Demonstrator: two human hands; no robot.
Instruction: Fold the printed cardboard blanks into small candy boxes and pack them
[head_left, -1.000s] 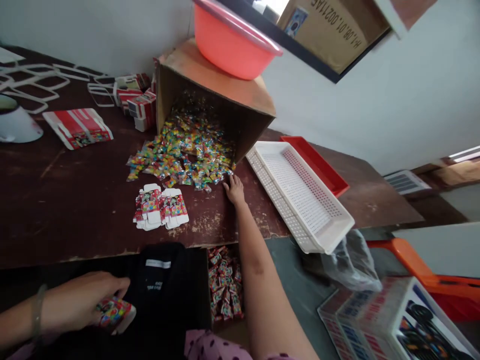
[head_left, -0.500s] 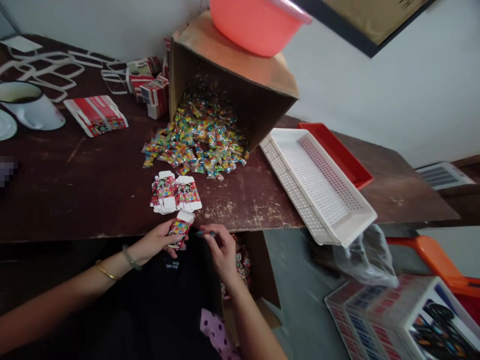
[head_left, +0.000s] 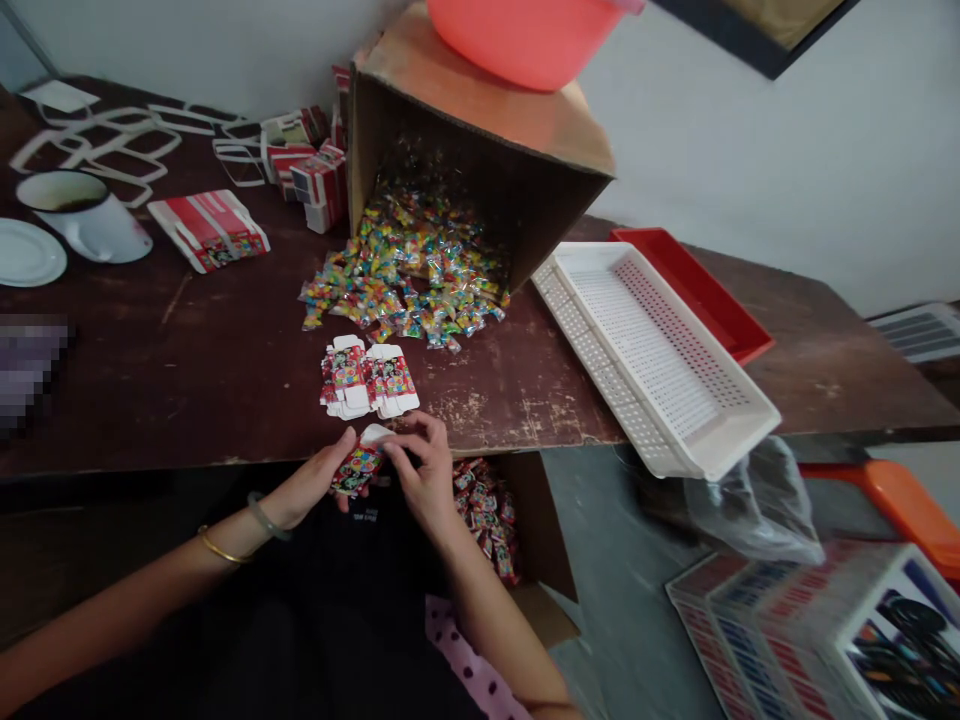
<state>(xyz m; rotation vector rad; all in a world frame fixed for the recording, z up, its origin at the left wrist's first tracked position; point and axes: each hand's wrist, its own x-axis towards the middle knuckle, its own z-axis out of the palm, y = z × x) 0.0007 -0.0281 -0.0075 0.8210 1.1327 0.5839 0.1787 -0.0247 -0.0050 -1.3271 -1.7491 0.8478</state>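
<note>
My left hand (head_left: 327, 478) is closed round a small red printed box (head_left: 358, 466) over my lap, just in front of the table edge. At the box's white top flap, my right hand (head_left: 421, 465) pinches with thumb and forefinger; whether a wrapped candy is between them is hidden. Two stacks of flat printed cartons, a left one (head_left: 347, 372) and a right one (head_left: 392, 378), lie on the table just beyond my hands. Behind them, a heap of wrapped candies (head_left: 420, 270) spills out of a cardboard box (head_left: 480, 110) lying on its side.
A white perforated basket (head_left: 652, 340) and a red tray (head_left: 697, 290) lie on the right. A mug (head_left: 97, 225), a lid (head_left: 28, 252) and bundled cartons (head_left: 214, 230) are on the left. Below the table edge, an open box holds filled packets (head_left: 487, 515).
My right hand has moved left to the box top and now touches it. The small blue-wrapped piece it held no longer shows. The whole view has shifted slightly.
</note>
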